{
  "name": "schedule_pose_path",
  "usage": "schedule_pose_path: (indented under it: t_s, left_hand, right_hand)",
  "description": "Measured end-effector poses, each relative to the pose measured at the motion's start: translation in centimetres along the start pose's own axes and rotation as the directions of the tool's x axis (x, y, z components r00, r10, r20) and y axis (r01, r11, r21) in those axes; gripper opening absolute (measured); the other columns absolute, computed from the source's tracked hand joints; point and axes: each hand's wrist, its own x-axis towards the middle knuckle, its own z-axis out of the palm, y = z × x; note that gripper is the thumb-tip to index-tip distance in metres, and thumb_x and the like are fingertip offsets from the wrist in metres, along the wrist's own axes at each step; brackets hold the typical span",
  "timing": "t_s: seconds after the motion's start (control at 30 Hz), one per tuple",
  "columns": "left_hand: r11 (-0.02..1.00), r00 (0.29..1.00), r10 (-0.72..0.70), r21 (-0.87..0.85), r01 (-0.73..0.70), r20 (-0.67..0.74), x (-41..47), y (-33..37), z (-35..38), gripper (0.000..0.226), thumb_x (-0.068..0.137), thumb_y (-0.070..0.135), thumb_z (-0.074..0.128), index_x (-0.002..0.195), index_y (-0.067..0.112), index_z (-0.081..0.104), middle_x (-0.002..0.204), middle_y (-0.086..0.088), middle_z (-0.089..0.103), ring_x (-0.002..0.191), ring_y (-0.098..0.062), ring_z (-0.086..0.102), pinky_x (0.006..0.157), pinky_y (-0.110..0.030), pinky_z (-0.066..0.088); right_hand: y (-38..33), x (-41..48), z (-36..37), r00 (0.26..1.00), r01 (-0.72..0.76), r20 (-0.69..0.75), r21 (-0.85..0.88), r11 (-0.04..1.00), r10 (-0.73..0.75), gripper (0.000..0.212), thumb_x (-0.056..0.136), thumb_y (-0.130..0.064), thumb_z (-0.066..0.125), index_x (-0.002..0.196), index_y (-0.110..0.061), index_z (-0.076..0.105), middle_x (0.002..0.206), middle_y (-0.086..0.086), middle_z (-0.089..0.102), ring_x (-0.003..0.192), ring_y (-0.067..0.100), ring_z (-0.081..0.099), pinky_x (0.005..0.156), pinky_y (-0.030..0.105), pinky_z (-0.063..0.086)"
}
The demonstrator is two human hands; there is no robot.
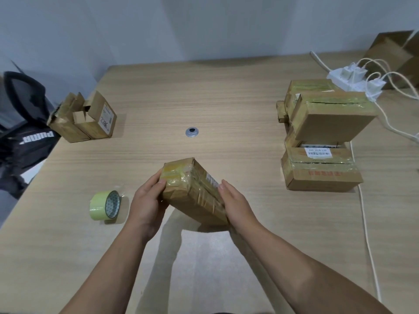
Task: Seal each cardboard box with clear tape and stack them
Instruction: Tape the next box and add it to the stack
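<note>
Forearms: both bare, reaching in from the bottom edge over the table [226,98].
Left hand [147,200]: grips the left side of the cardboard box [192,193], thumb on the upper face, the other fingers [158,180] wrapped round the edge.
Right hand [237,206]: holds the right side of the same box, thumb along the upper face, the remaining fingers hidden behind the side.
Cardboard box: near the front middle of the table, between the two hands and tilted. Yellowish clear tape crosses its faces, and a printed label sits on the upper right face. A shadow lies under it; whether its low end touches the table cannot be told.
Tape roll [105,206]: pale green, standing on its edge on the table, just beside the left hand but apart from it.
Stack of boxes [322,132]: on the right of the table, taped boxes piled up, the top one skewed.
Open boxes [84,118]: at the far left edge, flaps up, touching each other.
Metal disc [192,132]: set in the table beyond the held box.
Power strip [349,80]: white, behind the stack, with cables plugged in.
Black bag [25,132]: off the table's left edge.
</note>
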Motion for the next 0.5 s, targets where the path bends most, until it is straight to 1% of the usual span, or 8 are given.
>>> schedule_pose_path:
  t_s: [0.07,0.13,0.2,0.27,0.33,0.4,0.43,0.5]
  left_hand:
    - [0.997,0.999,-0.038,-0.074,0.037,-0.008,0.2,-0.3,-0.1,0.036,0.104,0.004,0.04,0.127,0.016,0.065,0.117,-0.003,0.074,0.108,-0.018,0.068,0.086,-0.03,0.052]
    - [0.987,0.997,-0.076,-0.143,0.073,-0.014,0.5,-0.8,-0.3,0.037,0.104,0.006,0.039,0.131,0.014,0.063,0.122,-0.006,0.072,0.11,-0.019,0.067,0.083,-0.027,0.055]
    - [0.975,0.994,-0.101,-0.204,0.093,-0.031,0.8,-1.5,-0.6,0.038,0.105,0.008,0.039,0.136,0.015,0.06,0.125,-0.005,0.071,0.109,-0.018,0.066,0.089,-0.03,0.052]
    - [0.977,0.991,-0.116,-0.19,0.101,-0.071,1.0,-2.3,-0.9,0.039,0.105,0.009,0.042,0.138,0.021,0.058,0.124,-0.002,0.071,0.109,-0.017,0.066,0.092,-0.034,0.049]
    - [0.996,0.982,-0.088,-0.011,0.087,-0.17,1.2,-3.3,-1.4,0.038,0.103,0.006,0.047,0.132,0.026,0.06,0.124,-0.002,0.07,0.11,-0.019,0.065,0.095,-0.039,0.052]
    - [0.962,0.961,-0.029,0.252,0.101,-0.274,1.4,-4.4,-1.9,0.036,0.1,0.003,0.05,0.111,0.028,0.071,0.119,-0.002,0.07,0.11,-0.022,0.065,0.099,-0.047,0.053]
    - [0.938,0.953,-0.019,0.324,0.121,-0.303,1.3,-4.9,-2.0,0.035,0.098,0.003,0.051,0.101,0.03,0.074,0.113,0.0,0.073,0.108,-0.022,0.066,0.099,-0.049,0.053]
    - [0.918,0.943,-0.055,0.355,0.177,-0.327,0.9,-5.4,-1.8,0.033,0.098,0.01,0.051,0.088,0.031,0.075,0.1,0.006,0.074,0.104,-0.021,0.067,0.095,-0.045,0.053]
  right_hand:
    - [0.5,0.3,-0.8,0.997,-0.053,-0.055,-0.019,0.998,0.052,0.057,0.104,-0.05,0.044,0.156,-0.029,0.035,0.161,-0.008,0.033,0.147,0.015,0.032,0.111,0.03,0.026]
    - [0.6,0.2,-1.1,0.988,-0.131,-0.077,0.072,0.989,0.136,0.064,0.1,-0.057,0.048,0.157,-0.032,0.03,0.162,-0.007,0.03,0.147,0.02,0.032,0.115,0.036,0.028]
    - [1.5,0.6,-1.2,0.974,-0.204,-0.059,0.185,0.961,0.218,0.083,0.083,-0.075,0.058,0.154,-0.042,0.03,0.161,-0.007,0.033,0.144,0.024,0.038,0.117,0.051,0.034]
    - [2.3,1.1,-1.5,0.962,-0.238,-0.073,0.237,0.942,0.262,0.097,0.068,-0.082,0.062,0.152,-0.046,0.029,0.16,-0.009,0.034,0.141,0.026,0.043,0.113,0.056,0.039]
    - [1.6,0.7,-1.7,0.961,-0.215,-0.134,0.191,0.958,0.243,0.089,0.079,-0.071,0.058,0.156,-0.04,0.025,0.162,-0.005,0.031,0.144,0.026,0.039,0.116,0.05,0.036]
    - [1.6,0.9,-2.3,0.961,-0.182,-0.195,0.086,0.98,0.196,0.071,0.098,-0.052,0.052,0.159,-0.03,0.024,0.163,0.0,0.03,0.147,0.024,0.033,0.116,0.042,0.032]
    - [1.8,1.1,-2.5,0.961,-0.172,-0.217,0.02,0.985,0.173,0.066,0.101,-0.048,0.049,0.159,-0.027,0.024,0.163,0.0,0.031,0.148,0.023,0.032,0.115,0.041,0.03]
    - [1.8,1.2,-2.5,0.962,-0.166,-0.236,-0.115,0.979,0.135,0.065,0.103,-0.047,0.048,0.159,-0.025,0.024,0.162,-0.001,0.033,0.147,0.023,0.033,0.115,0.041,0.03]
